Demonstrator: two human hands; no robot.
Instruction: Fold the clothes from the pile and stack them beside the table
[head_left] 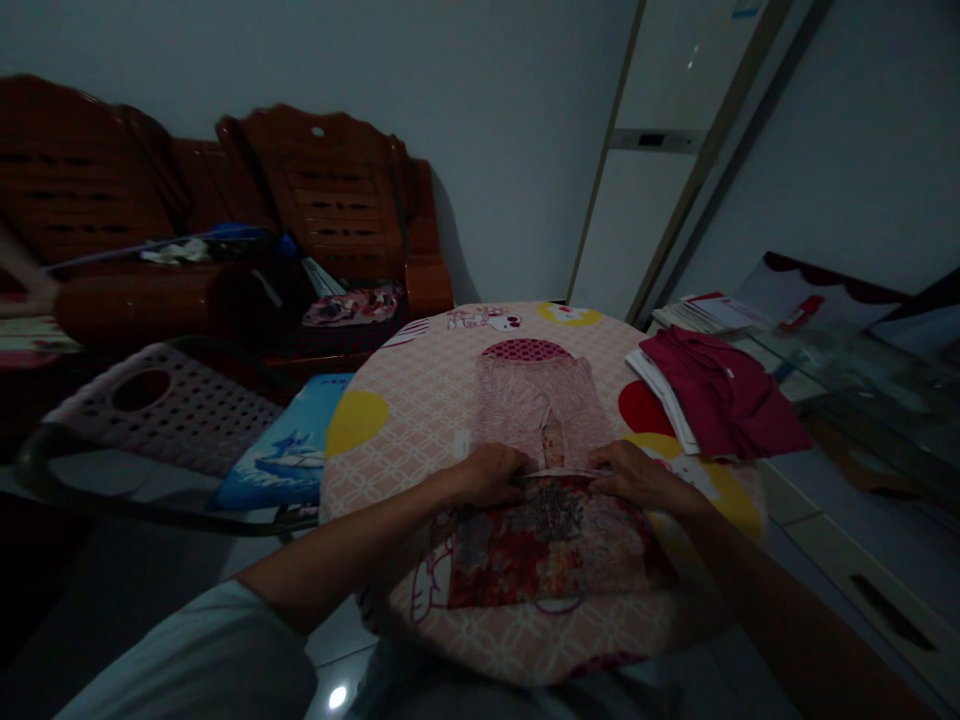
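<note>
A thin garment (555, 540) lies spread on the round table in front of me. Its near part has a red, brown and grey print, and its far part (510, 400) is pale pink, with a narrow printed gap at the middle. My left hand (491, 475) pinches the light-coloured edge that runs across the garment, on its left side. At the right side of that same edge, my right hand (630, 475) is closed on the fabric. The fingertips of both hands are partly hidden by the cloth. I cannot tell which kind of garment it is.
A patterned cloth (420, 400) covers the table. Folded maroon clothing (720, 390) and white fabric lie at its right edge, beside a glass-topped cabinet (832, 360). Left are a woven chair (165, 400) with a blue package (285, 450), wooden seats (322, 200) and another person's hand (37, 297).
</note>
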